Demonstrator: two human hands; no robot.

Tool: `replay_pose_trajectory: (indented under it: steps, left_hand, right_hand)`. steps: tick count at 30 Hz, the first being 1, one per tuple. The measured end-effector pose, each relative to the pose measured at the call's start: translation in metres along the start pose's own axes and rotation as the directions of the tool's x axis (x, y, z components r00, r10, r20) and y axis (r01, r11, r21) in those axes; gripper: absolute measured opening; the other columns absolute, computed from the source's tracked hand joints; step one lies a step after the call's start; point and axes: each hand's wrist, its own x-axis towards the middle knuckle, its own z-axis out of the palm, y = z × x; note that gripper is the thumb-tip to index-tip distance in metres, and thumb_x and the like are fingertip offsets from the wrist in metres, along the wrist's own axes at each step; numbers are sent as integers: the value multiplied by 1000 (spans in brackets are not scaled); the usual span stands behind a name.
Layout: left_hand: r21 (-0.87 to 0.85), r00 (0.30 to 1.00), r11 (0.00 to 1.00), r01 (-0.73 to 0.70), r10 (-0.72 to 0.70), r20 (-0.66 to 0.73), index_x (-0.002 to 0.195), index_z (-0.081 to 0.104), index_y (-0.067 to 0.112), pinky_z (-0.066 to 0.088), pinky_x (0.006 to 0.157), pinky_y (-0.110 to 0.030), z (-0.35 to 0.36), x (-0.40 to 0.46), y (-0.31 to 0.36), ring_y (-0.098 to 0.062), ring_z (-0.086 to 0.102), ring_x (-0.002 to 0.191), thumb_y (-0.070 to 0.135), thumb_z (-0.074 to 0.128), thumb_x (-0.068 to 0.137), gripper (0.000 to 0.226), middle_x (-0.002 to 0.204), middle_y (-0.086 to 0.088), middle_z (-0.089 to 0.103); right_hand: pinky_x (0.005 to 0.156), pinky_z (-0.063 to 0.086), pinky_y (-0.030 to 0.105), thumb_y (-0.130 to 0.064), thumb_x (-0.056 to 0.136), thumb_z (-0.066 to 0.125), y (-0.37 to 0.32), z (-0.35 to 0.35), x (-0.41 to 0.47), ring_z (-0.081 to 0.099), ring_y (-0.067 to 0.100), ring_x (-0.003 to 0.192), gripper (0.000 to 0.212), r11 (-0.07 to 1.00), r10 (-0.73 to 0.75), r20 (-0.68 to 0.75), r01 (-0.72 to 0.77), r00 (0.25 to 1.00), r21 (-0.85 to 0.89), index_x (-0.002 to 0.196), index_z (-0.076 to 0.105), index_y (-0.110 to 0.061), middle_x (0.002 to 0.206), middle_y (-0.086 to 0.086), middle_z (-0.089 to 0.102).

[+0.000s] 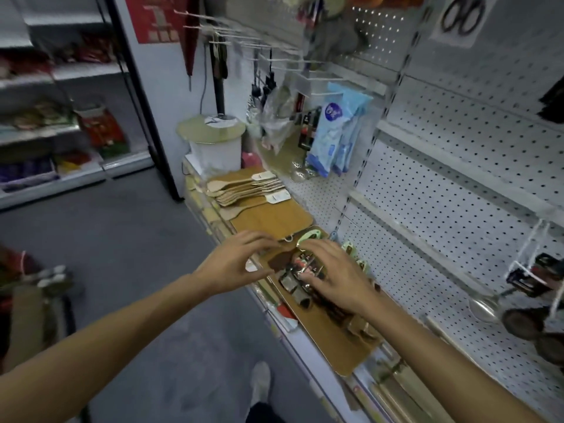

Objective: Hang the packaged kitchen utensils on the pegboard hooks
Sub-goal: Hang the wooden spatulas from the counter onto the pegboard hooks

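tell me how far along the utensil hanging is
Early to midway, it seems. Done: a few packaged utensils already hang on a pegboard hook at right. In hand: both the left hand and right hand are gathering the pile of packaged utensils on the shelf. Left: that pile; many hooks look bare.
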Motion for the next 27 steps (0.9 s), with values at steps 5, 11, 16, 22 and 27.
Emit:
replay_pose_trajectory:
  steps: [5,11,16,22,27]
  left_hand:
    - [34,1000,999,17,-17,3,134,58,31,41,106,-25,-10,39,-61,-6,49,128,55,64,91,49,136,13,56]
    - [52,996,995,88,-89,20,134,56,35,46,103,-31,-24,87,-132,-5,49,128,60,60,91,49,136,17,54]
    - [60,990,989,134,-136,41,133,57,34,44,105,-29,-21,117,-188,-5,49,128,59,61,91,49,136,15,55]
    - [3,969,977,215,-214,127,133,57,34,48,102,-33,4,137,-266,-7,51,125,58,59,92,48,135,14,55]
    - [-9,961,978,209,-203,189,132,58,30,48,99,-36,29,165,-348,-13,54,122,51,63,92,45,134,9,58]
  right_hand:
    - [109,30,27,-58,92,50,24,17,77,37,3,133,56,998,-21,12,21,1000,64,140,43,-30,144,-14,45]
    - [110,30,30,-53,92,55,58,37,162,32,-3,132,55,992,-4,52,-3,999,126,141,41,-33,146,-16,41]
    - [104,21,21,-48,93,58,82,57,220,23,-9,126,54,984,23,104,-41,994,174,142,41,-33,146,-16,40]
    - [105,25,22,-49,94,55,106,104,274,33,1,131,54,974,90,170,-123,981,191,142,42,-29,145,-12,43]
    - [107,36,28,-46,94,57,123,154,329,39,6,130,51,961,161,200,-199,967,190,139,47,-25,141,-9,48]
